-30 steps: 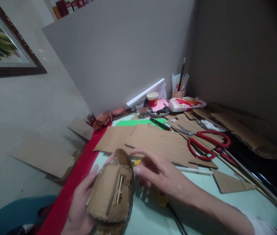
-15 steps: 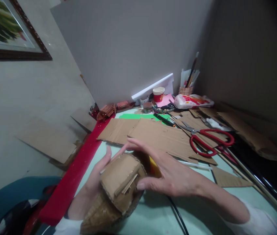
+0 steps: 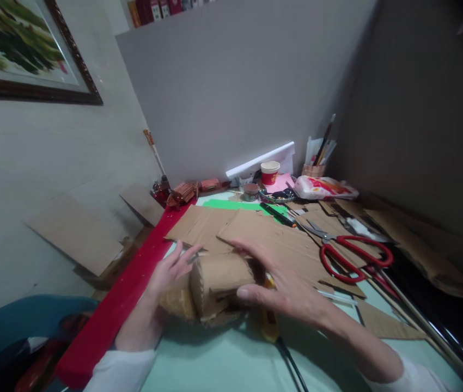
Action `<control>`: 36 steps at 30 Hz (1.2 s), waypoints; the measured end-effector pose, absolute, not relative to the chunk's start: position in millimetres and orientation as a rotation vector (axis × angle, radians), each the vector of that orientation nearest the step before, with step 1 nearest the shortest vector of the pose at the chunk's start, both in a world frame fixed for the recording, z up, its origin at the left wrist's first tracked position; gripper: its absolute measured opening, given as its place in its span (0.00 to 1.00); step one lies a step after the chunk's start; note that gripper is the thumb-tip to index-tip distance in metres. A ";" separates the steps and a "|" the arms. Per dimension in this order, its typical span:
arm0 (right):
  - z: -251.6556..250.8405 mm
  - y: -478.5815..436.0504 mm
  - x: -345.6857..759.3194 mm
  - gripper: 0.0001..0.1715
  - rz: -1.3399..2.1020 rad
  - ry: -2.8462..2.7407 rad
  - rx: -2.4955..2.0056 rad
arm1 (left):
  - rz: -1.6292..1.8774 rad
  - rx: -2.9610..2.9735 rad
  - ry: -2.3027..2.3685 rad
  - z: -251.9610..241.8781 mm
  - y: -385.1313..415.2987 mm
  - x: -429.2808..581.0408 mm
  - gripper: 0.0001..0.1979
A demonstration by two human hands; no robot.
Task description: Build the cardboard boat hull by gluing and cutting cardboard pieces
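Note:
A brown cardboard model point(image 3: 215, 284), rounded on top, sits between my two hands just above the pale green table point(image 3: 223, 359). My left hand point(image 3: 166, 272) holds it from the left side, fingers curled against it. From the right my right hand point(image 3: 284, 283) lies over it, fingers spread along its top and thumb pressed on its front edge. A yellow tool with a black cord point(image 3: 270, 321) lies on the table under my right wrist.
Flat cardboard sheets point(image 3: 264, 234) lie behind the model, with red-handled scissors point(image 3: 354, 253) to the right. A red-and-white cup point(image 3: 269, 172), a brush holder point(image 3: 313, 169) and a plastic bag point(image 3: 323, 187) stand at the back wall. A red strip point(image 3: 109, 326) edges the table's left side.
The cardboard model has been turned and lowered, its flat side with sticks now facing away. My right hand has come further over its top. The camera has shifted a little.

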State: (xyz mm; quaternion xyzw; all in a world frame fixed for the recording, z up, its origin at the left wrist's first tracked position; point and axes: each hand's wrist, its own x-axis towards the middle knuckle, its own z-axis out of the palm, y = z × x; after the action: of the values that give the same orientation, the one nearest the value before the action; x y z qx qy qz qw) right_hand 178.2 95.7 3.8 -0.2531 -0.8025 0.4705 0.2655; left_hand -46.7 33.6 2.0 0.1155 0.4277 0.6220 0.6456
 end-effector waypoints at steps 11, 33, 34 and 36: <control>-7.3 94.3 160.9 0.32 1.217 -2.187 -0.831 | 1.532 0.215 1.093 -11.3 25.0 -64.9 0.29; -5.4 89.7 165.3 0.26 1.479 -1.376 -0.686 | 2.307 0.561 1.444 -2.1 -10.4 -38.2 0.12; -4.1 88.1 165.1 0.26 1.465 -1.367 -0.684 | 2.243 0.647 1.446 -2.9 -14.2 -28.1 0.11; -1.7 84.7 164.5 0.28 1.428 -1.361 -0.680 | 1.956 0.692 1.419 -5.7 -18.1 -4.8 0.12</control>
State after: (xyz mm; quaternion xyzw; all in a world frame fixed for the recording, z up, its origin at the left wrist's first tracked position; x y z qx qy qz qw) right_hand 164.5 84.7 -1.7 -0.2814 -0.5637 0.5913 0.5034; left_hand -4.8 -18.1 -5.7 0.2617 0.5370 0.7402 0.3086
